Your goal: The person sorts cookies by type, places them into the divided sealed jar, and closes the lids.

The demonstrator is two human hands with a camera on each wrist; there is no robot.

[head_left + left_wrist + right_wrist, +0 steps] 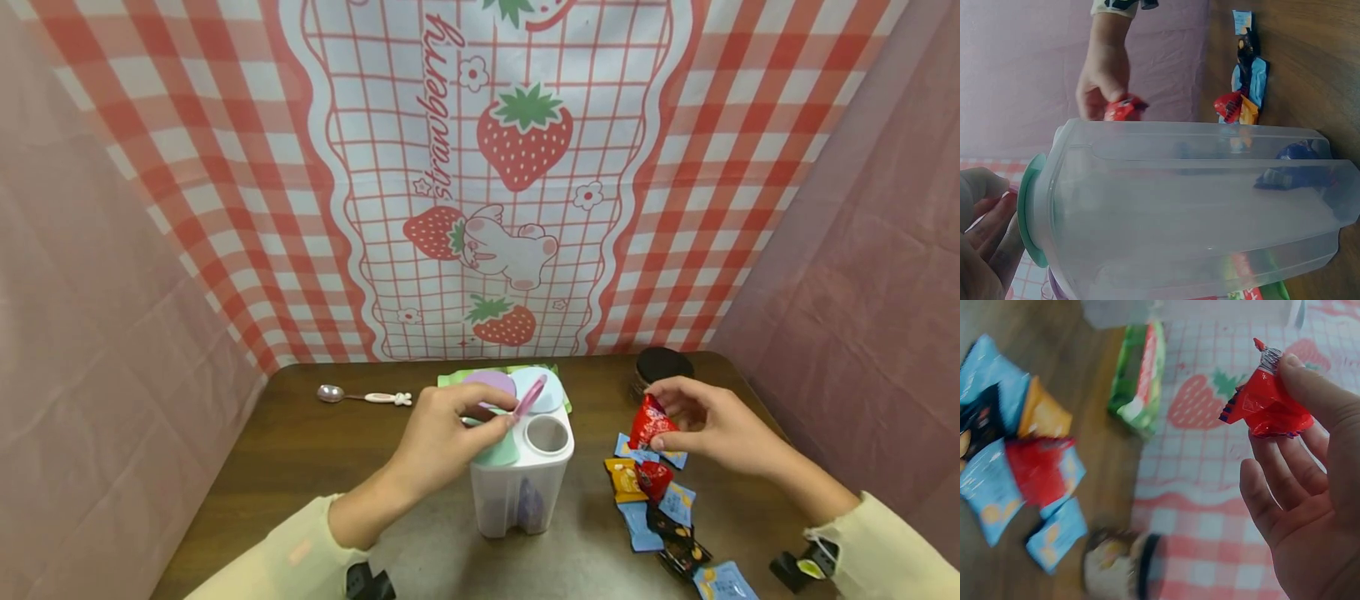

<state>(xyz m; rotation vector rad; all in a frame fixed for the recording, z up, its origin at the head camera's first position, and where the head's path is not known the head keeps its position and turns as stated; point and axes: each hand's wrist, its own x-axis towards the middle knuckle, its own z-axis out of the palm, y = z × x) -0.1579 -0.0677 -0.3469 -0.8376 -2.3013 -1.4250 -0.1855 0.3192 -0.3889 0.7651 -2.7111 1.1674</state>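
Observation:
My left hand (450, 425) pinches the edge of a pink lid (532, 396) that stands raised over a clear plastic storage box (495, 500). Beneath that lid, the round opening (547, 434) is uncovered. Purple (489, 382), pale blue (542, 398) and mint green (501, 452) lids lie flat on the white top. Low inside the box sits a blue-purple wrapped piece (1297, 165). To the box's right, my right hand (708, 421) holds a red wrapped candy (1272, 403) between thumb and fingers, above the loose packets.
Several blue, black and orange packets (640, 525) and another red candy (654, 480) lie right of the box. A dark-lidded jar (663, 367) stands at the back right. Behind the box lies a green package (1138, 381); a spoon (363, 397) rests at the left.

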